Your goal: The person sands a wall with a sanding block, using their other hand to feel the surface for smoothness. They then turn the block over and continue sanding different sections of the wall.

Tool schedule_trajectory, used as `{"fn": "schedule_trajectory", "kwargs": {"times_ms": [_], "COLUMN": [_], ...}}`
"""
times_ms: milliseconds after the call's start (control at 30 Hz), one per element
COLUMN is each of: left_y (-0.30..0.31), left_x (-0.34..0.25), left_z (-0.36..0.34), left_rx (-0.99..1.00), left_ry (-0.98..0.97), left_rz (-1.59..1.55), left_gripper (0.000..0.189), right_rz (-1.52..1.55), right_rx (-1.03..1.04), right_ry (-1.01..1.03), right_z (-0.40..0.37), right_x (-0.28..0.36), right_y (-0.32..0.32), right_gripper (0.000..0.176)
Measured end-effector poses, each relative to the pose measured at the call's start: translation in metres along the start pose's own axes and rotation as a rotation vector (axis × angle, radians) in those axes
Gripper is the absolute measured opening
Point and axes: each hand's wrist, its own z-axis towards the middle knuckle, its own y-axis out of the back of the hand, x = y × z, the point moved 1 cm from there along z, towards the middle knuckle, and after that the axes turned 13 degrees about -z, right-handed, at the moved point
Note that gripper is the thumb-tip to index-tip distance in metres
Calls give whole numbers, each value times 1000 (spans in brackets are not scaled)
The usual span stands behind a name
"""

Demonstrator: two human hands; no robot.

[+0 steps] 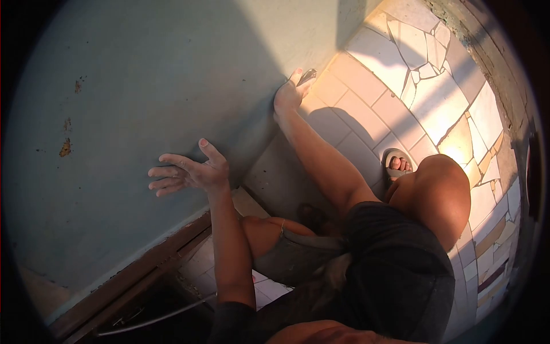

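My left hand (192, 172) is raised in front of the pale green wall (137, 86), its fingers spread and nothing in them. Dust whitens the fingertips. Farther along, my right hand (289, 97) is low by the foot of the wall, closed around a small dark object (308, 76) with a shiny edge. Only one end of that object shows beyond the fingers, so I cannot tell its kind. It sits right at the line where wall meets floor.
Pinkish tiles (358, 94) run along the wall, then broken-tile paving (435, 103) in bright sunlight. My sandalled foot (398, 164) rests on the tiles. A brown door frame (137, 278) borders the wall at lower left. Chipped paint spots (65, 148) mark the wall.
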Motion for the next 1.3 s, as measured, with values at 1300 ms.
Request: {"fn": "schedule_trajectory", "kwargs": {"times_ms": [1300], "left_y": [-4], "left_x": [-9], "left_z": [-10], "left_rx": [163], "left_ry": [-17], "left_rz": [8], "left_gripper": [119], "right_rz": [32], "right_rx": [15], "right_ry": [-188], "right_z": [-15], "right_x": [-3], "right_y": [-2], "right_gripper": [96]}}
